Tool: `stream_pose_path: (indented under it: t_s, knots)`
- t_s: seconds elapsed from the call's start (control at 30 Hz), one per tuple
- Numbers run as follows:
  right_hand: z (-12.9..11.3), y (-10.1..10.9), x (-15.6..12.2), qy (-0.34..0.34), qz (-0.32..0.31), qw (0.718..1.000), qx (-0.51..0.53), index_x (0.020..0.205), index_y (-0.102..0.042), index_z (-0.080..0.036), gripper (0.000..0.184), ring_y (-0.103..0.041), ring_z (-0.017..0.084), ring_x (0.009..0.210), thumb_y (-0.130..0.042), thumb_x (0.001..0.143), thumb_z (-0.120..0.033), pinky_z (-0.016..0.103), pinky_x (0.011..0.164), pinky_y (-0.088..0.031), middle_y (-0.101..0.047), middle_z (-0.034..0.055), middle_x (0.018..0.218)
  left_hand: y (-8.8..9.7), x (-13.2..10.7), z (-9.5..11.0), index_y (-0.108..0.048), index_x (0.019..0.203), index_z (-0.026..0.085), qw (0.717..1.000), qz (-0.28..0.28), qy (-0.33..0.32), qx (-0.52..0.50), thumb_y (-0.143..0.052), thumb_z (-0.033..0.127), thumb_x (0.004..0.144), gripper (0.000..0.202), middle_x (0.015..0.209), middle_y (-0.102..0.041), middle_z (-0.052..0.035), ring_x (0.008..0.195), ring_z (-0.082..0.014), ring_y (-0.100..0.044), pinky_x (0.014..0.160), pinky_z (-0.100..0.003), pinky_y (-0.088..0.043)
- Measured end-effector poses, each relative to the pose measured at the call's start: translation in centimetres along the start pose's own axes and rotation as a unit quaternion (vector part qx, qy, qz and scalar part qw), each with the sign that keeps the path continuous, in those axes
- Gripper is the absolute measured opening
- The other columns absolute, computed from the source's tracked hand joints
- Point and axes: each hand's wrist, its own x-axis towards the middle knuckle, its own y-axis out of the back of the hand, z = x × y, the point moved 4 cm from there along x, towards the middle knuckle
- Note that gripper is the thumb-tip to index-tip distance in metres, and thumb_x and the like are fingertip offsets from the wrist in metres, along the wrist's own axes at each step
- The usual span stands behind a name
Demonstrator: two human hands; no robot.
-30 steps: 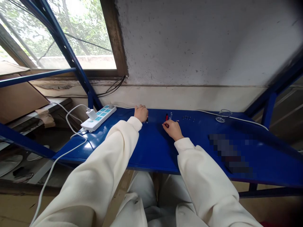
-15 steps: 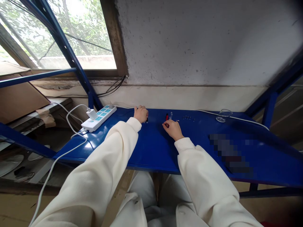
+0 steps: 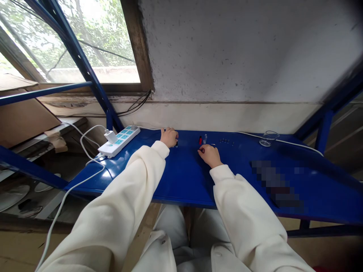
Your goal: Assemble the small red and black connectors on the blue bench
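My left hand (image 3: 169,137) rests at the back of the blue table, fingers curled down. A small dark piece with a clear end (image 3: 177,144) shows beside its fingertips; most of it is hidden. To the right, my right hand (image 3: 210,155) hovers over or rests on the table with thumb and fingers pinched together. Whatever lies in that pinch is too small to name. Just beyond it are a small red-and-black piece (image 3: 200,140) and a clear piece (image 3: 205,139). Several tiny pieces (image 3: 225,141) lie farther right in a rough row.
The blue table (image 3: 184,177) runs along the wall. At its left stands a white power strip (image 3: 120,140) with a plugged-in white adapter (image 3: 110,136). A clear glass (image 3: 268,139) stands back right. A pixelated dark object (image 3: 275,183) lies at right. Blue frame posts rise at both sides.
My right hand has shifted slightly right, and the dark reddish bit seen at its fingertips before no longer shows. The left hand stays in place.
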Motion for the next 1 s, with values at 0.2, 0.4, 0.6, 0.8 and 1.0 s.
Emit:
stream_pose_path:
  t_s: [0.2, 0.4, 0.6, 0.8, 1.0]
  knots:
    - [1.3, 0.4, 0.0, -0.091, 0.016, 0.996, -0.014, 0.081, -0.063, -0.018, 0.021, -0.059, 0.018, 0.075, -0.045, 0.08, -0.029, 0.032, 0.071, -0.035, -0.064, 0.0069, 0.079, 1.8, -1.1, 3.6, -0.057, 0.103, 0.018, 0.99, 0.09, -0.099, -0.049, -0.04, 0.025, 0.083, 0.027, 0.105, -0.055, -0.01, 0.102, -0.0244, -0.044, 0.086, -0.04, -0.028]
    - [1.9, 1.0, -0.3, -0.153, 0.045, 0.987, -0.026, 0.08, -0.063, -0.017, 0.021, -0.059, 0.022, 0.081, -0.046, 0.079, -0.029, 0.033, 0.072, -0.035, -0.065, 0.0105, 0.08, -1.0, -1.7, 8.9, -0.04, 0.125, 0.021, 0.98, 0.039, -0.171, -0.095, -0.035, 0.024, 0.084, 0.041, 0.123, -0.046, -0.0095, 0.109, -0.0235, -0.041, 0.084, -0.037, -0.034]
    - [2.2, 0.9, -0.1, -0.158, 0.042, 0.986, -0.019, 0.081, -0.063, -0.016, 0.022, -0.058, 0.023, 0.085, -0.045, 0.079, -0.027, 0.035, 0.074, -0.035, -0.064, 0.0116, 0.082, -4.5, -0.7, 10.3, -0.013, 0.138, 0.02, 0.992, 0.051, -0.065, -0.093, -0.034, 0.019, 0.082, 0.06, 0.136, -0.031, -0.0122, 0.115, -0.0271, -0.035, 0.089, -0.044, -0.031]
    - [2.0, 0.5, -0.1, -0.15, 0.044, 0.988, -0.016, 0.086, -0.062, -0.016, 0.021, -0.057, 0.024, 0.088, -0.044, 0.079, -0.025, 0.035, 0.075, -0.034, -0.064, 0.0119, 0.09, -5.3, -0.2, 10.9, -0.033, 0.131, 0.016, 0.995, 0.058, -0.043, -0.065, -0.033, 0.015, 0.08, 0.051, 0.132, -0.037, -0.0138, 0.112, -0.029, -0.037, 0.09, -0.048, -0.027]
    - [2.0, -0.2, 0.1, -0.134, 0.076, 0.988, -0.03, 0.092, -0.061, -0.014, 0.023, -0.055, 0.024, 0.092, -0.045, 0.079, -0.024, 0.034, 0.075, -0.034, -0.061, 0.0138, 0.096, -4.9, 0.3, 10.2, -0.051, 0.11, 0.016, 0.992, 0.091, -0.027, -0.082, -0.033, 0.014, 0.083, 0.033, 0.107, -0.054, -0.012, 0.098, -0.0239, -0.048, 0.083, -0.04, -0.03]
